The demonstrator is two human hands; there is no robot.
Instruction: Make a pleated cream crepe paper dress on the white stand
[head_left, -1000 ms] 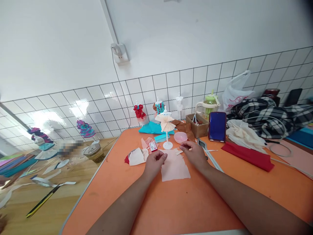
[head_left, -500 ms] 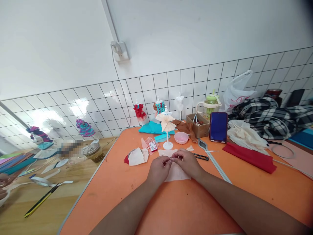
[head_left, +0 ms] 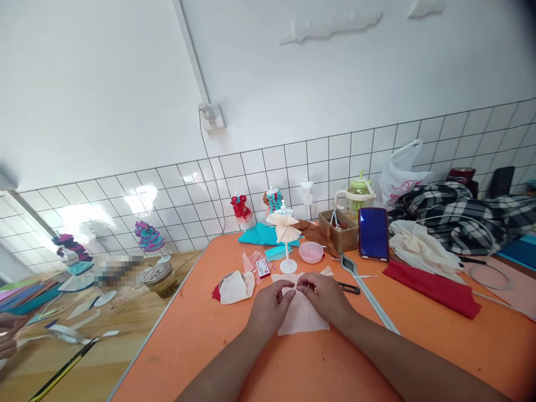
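Note:
A thin pale pink cloth (head_left: 303, 322) lies flat on the orange table (head_left: 201, 346) under both hands. My left hand (head_left: 270, 306) hovers at the cloth's left side, its thumb and index finger apart with nothing visible between them. Over the right side of the cloth, my right hand (head_left: 327, 297) has its fingertips pinched together; whatever they may hold is too small to see. A narrow gap separates the two hands. Just beyond them stands a small white dress form (head_left: 288, 252) wearing a pleated cream skirt (head_left: 285, 229).
Around the hands are a pink bowl (head_left: 311, 253), a small white-and-red box (head_left: 262, 268), a cloth-covered round tin (head_left: 234, 287) and a black cutter (head_left: 349, 288). Farther right are a phone (head_left: 373, 233) and folded red cloth (head_left: 431, 289). Another person's hand (head_left: 7, 335) shows at far left.
My hands, whose fingertips met before, have drawn slightly apart, and my left thumb and index finger have separated. The view has tilted up, so everything sits lower.

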